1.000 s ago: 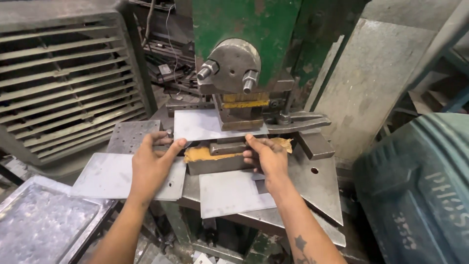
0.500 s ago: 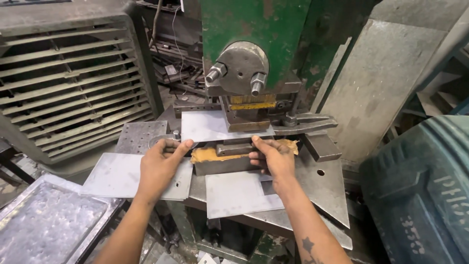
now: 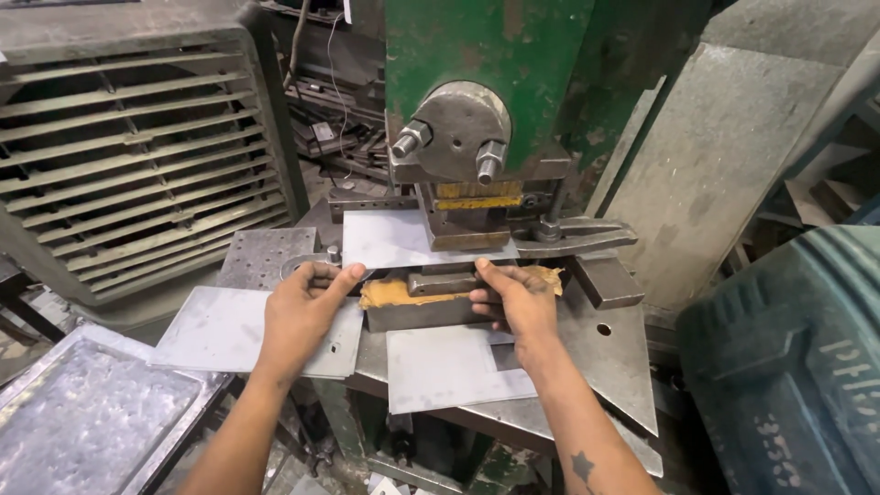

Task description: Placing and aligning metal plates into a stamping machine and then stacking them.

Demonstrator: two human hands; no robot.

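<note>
A pale flat metal sheet (image 3: 385, 240) lies under the ram of a green press (image 3: 513, 55), on a dark die block (image 3: 417, 313) smeared with yellow grease. My left hand (image 3: 301, 313) pinches the sheet's front left corner, thumb on top. My right hand (image 3: 518, 298) lies over the die block, with its fingertips on the sheet's front edge beside the punch.
A stack of cut sheets (image 3: 211, 328) lies left of the die and another sheet (image 3: 454, 367) lies in front of it. A dimpled metal tray (image 3: 82, 412) sits at lower left, a louvred grey cabinet (image 3: 128, 165) behind it, and a dark teal drum (image 3: 788, 367) at right.
Both hands have stayed at the die, the left edging slightly closer to the sheet's corner. The view has shifted a little; the sheet remains under the ram.
</note>
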